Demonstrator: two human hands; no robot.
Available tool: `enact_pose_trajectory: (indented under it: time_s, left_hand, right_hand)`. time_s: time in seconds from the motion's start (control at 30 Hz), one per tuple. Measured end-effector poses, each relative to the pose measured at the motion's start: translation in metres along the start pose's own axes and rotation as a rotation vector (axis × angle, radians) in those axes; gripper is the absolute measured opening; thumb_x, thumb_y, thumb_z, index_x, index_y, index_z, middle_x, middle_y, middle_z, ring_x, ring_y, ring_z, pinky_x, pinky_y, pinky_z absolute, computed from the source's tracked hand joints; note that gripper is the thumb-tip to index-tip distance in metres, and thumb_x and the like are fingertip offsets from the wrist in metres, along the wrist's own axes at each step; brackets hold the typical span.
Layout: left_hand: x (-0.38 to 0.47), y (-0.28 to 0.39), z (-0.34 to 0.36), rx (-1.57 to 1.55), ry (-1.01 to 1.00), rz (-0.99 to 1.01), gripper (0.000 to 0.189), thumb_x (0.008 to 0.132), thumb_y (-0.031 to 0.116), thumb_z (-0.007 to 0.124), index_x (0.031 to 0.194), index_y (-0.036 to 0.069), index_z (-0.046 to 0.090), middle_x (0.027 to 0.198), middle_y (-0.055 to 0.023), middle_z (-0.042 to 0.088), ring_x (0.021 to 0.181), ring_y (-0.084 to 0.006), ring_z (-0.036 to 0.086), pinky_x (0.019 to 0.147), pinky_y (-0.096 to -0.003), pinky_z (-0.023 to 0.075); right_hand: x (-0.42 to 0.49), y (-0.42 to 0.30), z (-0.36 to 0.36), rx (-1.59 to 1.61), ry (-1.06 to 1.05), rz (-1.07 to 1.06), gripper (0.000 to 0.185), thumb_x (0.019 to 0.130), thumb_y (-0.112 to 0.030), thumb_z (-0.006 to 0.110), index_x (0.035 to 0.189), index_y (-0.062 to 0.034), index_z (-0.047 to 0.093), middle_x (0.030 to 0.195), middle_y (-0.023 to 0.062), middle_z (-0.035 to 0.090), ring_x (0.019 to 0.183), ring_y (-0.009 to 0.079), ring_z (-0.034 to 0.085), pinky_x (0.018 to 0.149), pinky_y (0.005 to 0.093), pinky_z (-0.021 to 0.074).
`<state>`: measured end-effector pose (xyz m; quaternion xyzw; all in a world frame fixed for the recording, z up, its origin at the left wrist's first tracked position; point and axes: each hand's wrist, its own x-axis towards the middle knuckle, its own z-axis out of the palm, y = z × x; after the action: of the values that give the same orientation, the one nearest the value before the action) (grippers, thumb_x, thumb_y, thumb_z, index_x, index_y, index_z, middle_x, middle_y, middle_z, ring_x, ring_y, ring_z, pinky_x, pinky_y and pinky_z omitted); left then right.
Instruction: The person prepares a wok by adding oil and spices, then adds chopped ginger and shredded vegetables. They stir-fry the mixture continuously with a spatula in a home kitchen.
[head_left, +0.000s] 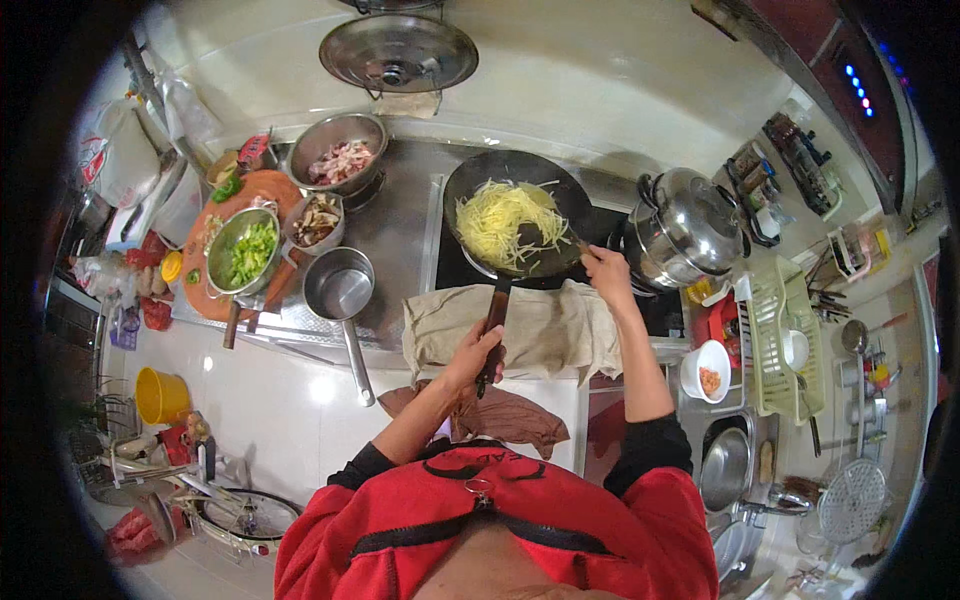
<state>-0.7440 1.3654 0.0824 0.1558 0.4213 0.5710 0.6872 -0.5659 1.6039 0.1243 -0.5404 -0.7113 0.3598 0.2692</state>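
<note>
A dark wok rests on the black cooktop, with thin pale-yellow shreds spread across its middle and left. Around the wok's long dark handle, my left hand is closed. My right hand grips the handle of a cooking utensil at the wok's right rim; the utensil's working end is hard to make out. A beige cloth lies along the counter edge beneath both forearms. Left of the wok are a steel bowl of raw sliced meat, a bowl of dark chopped pieces and a steel saucepan.
A steel lidded pot stands right of the wok. At left, a bowl of chopped green vegetable sits on a round chopping board. A white bowl and a green dish rack are at right. A pan lid hangs behind.
</note>
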Motion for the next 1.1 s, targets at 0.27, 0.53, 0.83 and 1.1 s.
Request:
enact_pose_trajectory:
  time_s: [0.27, 0.53, 0.83, 1.1]
  left_hand:
    - [-0.002, 0.001, 0.002, -0.022, 0.042, -0.015, 0.04, 0.097, 0.028, 0.055, 0.131, 0.015, 0.039, 0.07, -0.0037, 0.051, 0.047, -0.0136, 0.052, 0.039, -0.0294, 0.0441]
    - [0.0, -0.006, 0.011, -0.04, 0.028, 0.04, 0.061, 0.097, 0.025, 0.054, 0.15, 0.021, 0.024, 0.071, -0.0041, 0.052, 0.048, -0.0145, 0.054, 0.039, -0.029, 0.0447]
    - [-0.002, -0.006, 0.018, -0.015, 0.091, 0.076, 0.062, 0.098, 0.024, 0.054, 0.151, 0.022, 0.023, 0.071, -0.0043, 0.052, 0.048, -0.0142, 0.054, 0.04, -0.0284, 0.044]
    - [-0.004, -0.004, 0.015, 0.01, 0.078, 0.08, 0.062, 0.097, 0.024, 0.055, 0.151, 0.022, 0.024, 0.069, -0.0032, 0.051, 0.045, -0.0144, 0.051, 0.039, -0.0283, 0.043]
  right_hand:
    - [-0.037, -0.039, -0.039, -0.514, -0.23, -0.57, 0.038, 0.087, -0.02, 0.064, 0.125, -0.0141, 0.062, 0.083, 0.0166, 0.062, 0.075, 0.0344, 0.063, 0.068, 0.0425, 0.0492]
    - [-0.066, -0.075, -0.131, -0.392, -0.394, -0.382, 0.032, 0.086, -0.019, 0.063, 0.115, -0.0084, 0.067, 0.087, 0.0213, 0.066, 0.081, 0.0366, 0.065, 0.071, 0.0414, 0.05]
    - [0.02, 0.009, -0.074, -0.019, -0.041, -0.062, 0.033, 0.086, -0.019, 0.065, 0.112, 0.0022, 0.067, 0.069, 0.0078, 0.065, 0.056, 0.0103, 0.056, 0.054, 0.0265, 0.045]
    - [0.084, 0.01, -0.034, 0.849, -0.653, 0.587, 0.019, 0.097, -0.016, 0.053, 0.103, 0.0015, 0.057, 0.074, 0.009, 0.053, 0.047, 0.0047, 0.039, 0.033, 0.0159, 0.026]
